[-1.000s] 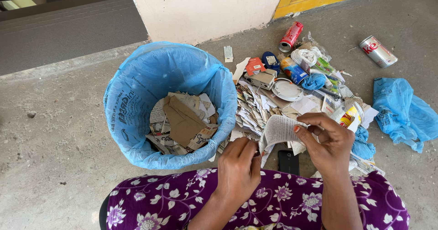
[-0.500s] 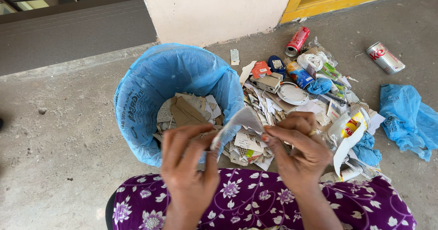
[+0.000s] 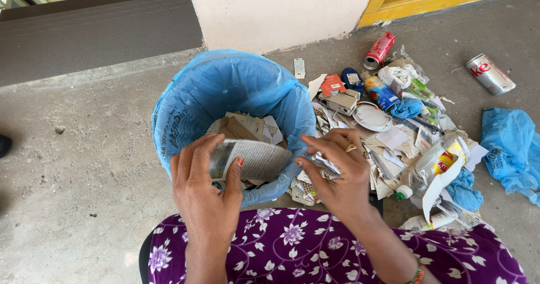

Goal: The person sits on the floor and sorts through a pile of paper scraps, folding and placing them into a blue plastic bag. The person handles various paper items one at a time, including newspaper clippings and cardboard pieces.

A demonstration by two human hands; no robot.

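1. Our bin, lined with a blue bag, stands on the concrete floor and already holds cardboard and paper.
2. Litter heap spreads beside the bin's right rim.
3. Our left hand pinches a newspaper scrap over the near rim, its long axis running left to right, tilted slightly.
4. Our right hand hovers half-curled, holding nothing, just beside the scrap's right end.

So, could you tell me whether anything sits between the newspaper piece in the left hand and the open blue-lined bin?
Nothing visible does. The left hand holds the newspaper piece right over the near rim of the bin, whose mouth is open, with only cardboard and paper scraps lying inside.
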